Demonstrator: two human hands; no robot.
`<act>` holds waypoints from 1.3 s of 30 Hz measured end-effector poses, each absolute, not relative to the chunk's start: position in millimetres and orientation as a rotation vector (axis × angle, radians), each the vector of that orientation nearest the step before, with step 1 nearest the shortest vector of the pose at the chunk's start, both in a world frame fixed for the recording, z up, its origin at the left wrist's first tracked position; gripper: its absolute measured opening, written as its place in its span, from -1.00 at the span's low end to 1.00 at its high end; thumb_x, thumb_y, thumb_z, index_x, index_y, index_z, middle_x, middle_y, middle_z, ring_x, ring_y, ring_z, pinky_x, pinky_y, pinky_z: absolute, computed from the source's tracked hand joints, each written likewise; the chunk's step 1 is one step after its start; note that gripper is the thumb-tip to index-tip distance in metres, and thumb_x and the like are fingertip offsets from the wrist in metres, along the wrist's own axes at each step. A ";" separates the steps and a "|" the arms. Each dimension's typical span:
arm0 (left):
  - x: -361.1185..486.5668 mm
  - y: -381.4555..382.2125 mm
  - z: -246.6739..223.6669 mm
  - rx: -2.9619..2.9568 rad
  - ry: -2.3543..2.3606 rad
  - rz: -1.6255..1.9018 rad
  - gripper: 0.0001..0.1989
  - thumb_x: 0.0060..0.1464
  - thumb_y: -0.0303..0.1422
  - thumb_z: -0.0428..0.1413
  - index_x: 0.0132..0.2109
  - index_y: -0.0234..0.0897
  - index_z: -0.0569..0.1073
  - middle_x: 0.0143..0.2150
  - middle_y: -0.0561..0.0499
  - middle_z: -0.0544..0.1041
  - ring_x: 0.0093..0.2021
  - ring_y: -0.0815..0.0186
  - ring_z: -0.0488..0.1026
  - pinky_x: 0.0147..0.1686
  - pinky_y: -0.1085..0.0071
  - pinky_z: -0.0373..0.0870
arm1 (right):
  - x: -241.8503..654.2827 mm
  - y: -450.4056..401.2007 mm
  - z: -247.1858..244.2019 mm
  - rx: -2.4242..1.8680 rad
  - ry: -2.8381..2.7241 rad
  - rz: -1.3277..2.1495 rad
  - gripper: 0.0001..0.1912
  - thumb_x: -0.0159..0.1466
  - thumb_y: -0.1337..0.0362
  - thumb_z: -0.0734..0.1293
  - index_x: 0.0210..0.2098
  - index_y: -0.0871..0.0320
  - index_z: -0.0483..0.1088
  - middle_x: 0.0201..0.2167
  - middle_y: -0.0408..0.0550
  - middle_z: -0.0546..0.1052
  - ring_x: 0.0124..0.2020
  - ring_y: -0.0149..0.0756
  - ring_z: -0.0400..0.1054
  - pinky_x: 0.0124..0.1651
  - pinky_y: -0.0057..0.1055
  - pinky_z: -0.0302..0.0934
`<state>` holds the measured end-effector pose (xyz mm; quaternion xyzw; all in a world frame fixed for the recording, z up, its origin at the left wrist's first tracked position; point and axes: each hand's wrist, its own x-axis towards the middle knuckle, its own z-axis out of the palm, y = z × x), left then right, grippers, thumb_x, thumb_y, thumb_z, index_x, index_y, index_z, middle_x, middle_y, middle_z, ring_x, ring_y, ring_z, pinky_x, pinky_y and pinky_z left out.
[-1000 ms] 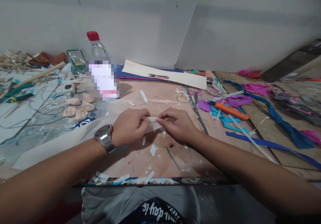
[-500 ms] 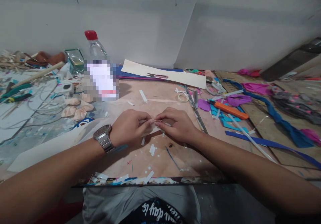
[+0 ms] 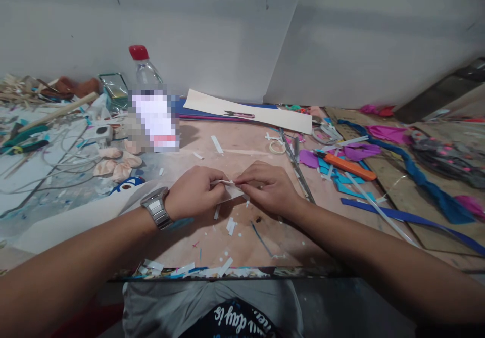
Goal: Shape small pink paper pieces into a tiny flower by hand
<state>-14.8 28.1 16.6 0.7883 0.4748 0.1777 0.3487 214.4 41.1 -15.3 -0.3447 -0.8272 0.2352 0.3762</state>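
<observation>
Between my two hands is a thin white strip [image 3: 232, 191] that looks like paper, its upper edge folded or rolled over. My left hand [image 3: 197, 190], with a metal watch on its wrist, pinches the strip from the left. From the other side, the thumb and fingers of my right hand [image 3: 265, 186] are closed on its right part. A long white sheet [image 3: 85, 219] passes under my left forearm; whether it joins the strip is hidden behind my hand. Small white scraps [image 3: 231, 226] lie on the wooden tabletop [image 3: 242, 252] below my hands.
A red-capped bottle [image 3: 146, 70] stands at the back left. Thread snips [image 3: 238, 114] lie on a cream strip [image 3: 280, 117] at the back. To the right are an orange utility knife [image 3: 346, 166], a metal ruler [image 3: 297, 169] and blue ribbon [image 3: 409, 174]. Green-handled pliers [image 3: 26, 141] lie left.
More of the white strip shows between my hands, and its top edge now looks folded. My fingertips have moved slightly apart. The white sheet under my left arm has shifted a little.
</observation>
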 end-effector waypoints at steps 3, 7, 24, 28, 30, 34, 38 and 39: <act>-15.7 29.6 16.0 2.062 1.235 0.460 -0.61 0.15 -0.39 -0.05 -0.18 -0.25 0.70 -0.37 -0.03 0.65 -0.38 0.29 0.50 -0.34 0.38 0.35 | 214.6 40.4 -14.7 -0.879 -2.122 0.583 -0.84 0.33 0.29 0.40 -0.23 -0.01 0.68 -0.36 -0.09 0.68 -0.27 -0.26 0.55 -0.10 -0.23 0.41; -17.5 32.6 13.6 2.120 1.256 0.458 -0.58 0.22 -0.37 -0.10 -0.18 -0.24 0.69 -0.30 -0.04 0.67 -0.32 0.27 0.51 -0.28 0.35 0.33 | 215.2 40.8 -14.9 -0.908 -2.101 0.580 -0.85 0.33 0.29 0.41 -0.22 0.03 0.68 -0.34 -0.06 0.68 -0.26 -0.26 0.55 -0.13 -0.25 0.40; -17.6 32.1 10.6 2.227 1.295 0.485 -0.62 0.20 -0.41 -0.06 -0.11 -0.23 0.67 -0.28 -0.03 0.67 -0.29 0.25 0.52 -0.24 0.33 0.28 | 214.8 41.7 -19.3 -0.887 -2.072 0.603 -0.87 0.31 0.34 0.44 -0.21 0.06 0.67 -0.31 -0.07 0.70 -0.26 -0.28 0.57 -0.15 -0.32 0.41; -17.6 32.4 11.7 2.228 1.362 0.451 -0.64 0.23 -0.39 -0.08 -0.18 -0.24 0.63 -0.28 -0.05 0.66 -0.27 0.22 0.50 -0.24 0.29 0.25 | 214.8 42.9 -19.0 -0.874 -2.078 0.590 -0.84 0.30 0.37 0.43 -0.22 0.03 0.68 -0.31 -0.07 0.71 -0.26 -0.27 0.58 -0.14 -0.28 0.43; -17.0 32.2 12.7 2.240 1.405 0.423 -0.66 0.24 -0.38 -0.09 -0.23 -0.24 0.59 -0.29 -0.05 0.64 -0.28 0.21 0.49 -0.27 0.28 0.22 | 214.9 43.1 -18.8 -0.874 -2.077 0.584 -0.83 0.30 0.37 0.43 -0.22 0.02 0.69 -0.31 -0.08 0.71 -0.25 -0.26 0.58 -0.14 -0.27 0.44; -16.2 32.1 14.3 2.279 1.495 0.359 -0.72 0.24 -0.35 -0.09 -0.30 -0.23 0.50 -0.33 -0.07 0.59 -0.29 0.18 0.46 -0.31 0.28 0.14 | 215.6 43.0 -18.8 -0.877 -2.053 0.580 -0.85 0.30 0.35 0.44 -0.23 0.02 0.69 -0.31 -0.08 0.71 -0.26 -0.27 0.58 -0.13 -0.28 0.45; -17.1 32.4 13.1 2.332 1.518 0.284 -0.75 0.27 -0.36 -0.11 -0.31 -0.21 0.42 -0.35 -0.06 0.56 -0.31 0.17 0.44 -0.35 0.28 0.09 | 215.8 43.2 -18.4 -0.885 -2.042 0.580 -0.85 0.30 0.34 0.44 -0.24 0.02 0.69 -0.31 -0.08 0.71 -0.26 -0.28 0.58 -0.13 -0.29 0.45; -17.4 32.5 12.4 2.349 1.519 0.271 -0.75 0.28 -0.36 -0.12 -0.30 -0.21 0.42 -0.34 -0.06 0.56 -0.31 0.16 0.45 -0.35 0.28 0.09 | 215.7 43.3 -18.3 -0.884 -2.040 0.580 -0.85 0.30 0.34 0.44 -0.24 0.03 0.69 -0.31 -0.08 0.71 -0.26 -0.28 0.58 -0.14 -0.29 0.45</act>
